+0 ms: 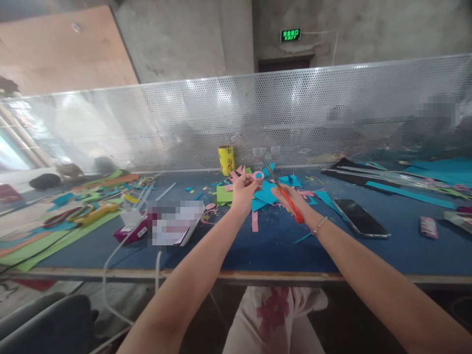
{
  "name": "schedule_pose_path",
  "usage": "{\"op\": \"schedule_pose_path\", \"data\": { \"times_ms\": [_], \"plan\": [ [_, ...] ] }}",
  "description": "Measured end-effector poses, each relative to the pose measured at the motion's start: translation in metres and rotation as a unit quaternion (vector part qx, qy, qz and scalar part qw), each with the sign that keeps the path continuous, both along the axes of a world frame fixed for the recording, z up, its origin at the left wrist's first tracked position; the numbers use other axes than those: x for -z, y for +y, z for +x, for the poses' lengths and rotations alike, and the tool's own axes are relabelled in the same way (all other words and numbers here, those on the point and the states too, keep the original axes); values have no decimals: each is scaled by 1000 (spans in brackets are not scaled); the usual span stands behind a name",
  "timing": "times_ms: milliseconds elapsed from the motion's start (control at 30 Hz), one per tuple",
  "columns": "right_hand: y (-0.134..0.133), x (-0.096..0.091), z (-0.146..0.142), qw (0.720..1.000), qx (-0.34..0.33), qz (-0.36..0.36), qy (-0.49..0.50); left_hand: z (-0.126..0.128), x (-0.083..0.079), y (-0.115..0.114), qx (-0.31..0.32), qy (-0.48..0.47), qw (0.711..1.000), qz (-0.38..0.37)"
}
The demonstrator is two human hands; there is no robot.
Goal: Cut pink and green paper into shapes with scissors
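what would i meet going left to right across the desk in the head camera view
Yellow tool with a dark cord → yellow cylinder → left hand holding a pink ring → red-handled scissors held in the right hand → black phone → small pink packet

Right hand (299, 199) partly behind red-handled scissors (288, 197); phone screen (176, 224) pixel-blurred; blue sheets (447, 168) cropped at right.

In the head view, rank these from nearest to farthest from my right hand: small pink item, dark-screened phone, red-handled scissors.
1. Red-handled scissors: held in your right hand.
2. Dark-screened phone: right of that hand.
3. Small pink item: farther right, past the phone.
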State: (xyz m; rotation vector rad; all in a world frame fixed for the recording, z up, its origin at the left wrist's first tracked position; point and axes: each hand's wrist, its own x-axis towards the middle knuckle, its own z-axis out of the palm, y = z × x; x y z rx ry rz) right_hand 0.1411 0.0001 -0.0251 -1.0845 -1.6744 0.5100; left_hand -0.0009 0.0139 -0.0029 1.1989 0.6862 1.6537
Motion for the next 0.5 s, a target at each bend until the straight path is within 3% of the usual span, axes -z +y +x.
{"op": "schedule_pose_path", "data": {
  "times_ms": [133,500],
  "plan": [
    [-7,-3,-3,993,-42,-106,-43,-1,-1,0,4,-10,1000,5],
    [-15,-9,-4,989,-55,-133,-31,-2,-2,1,-5,0,1000,6]
  ]
}}
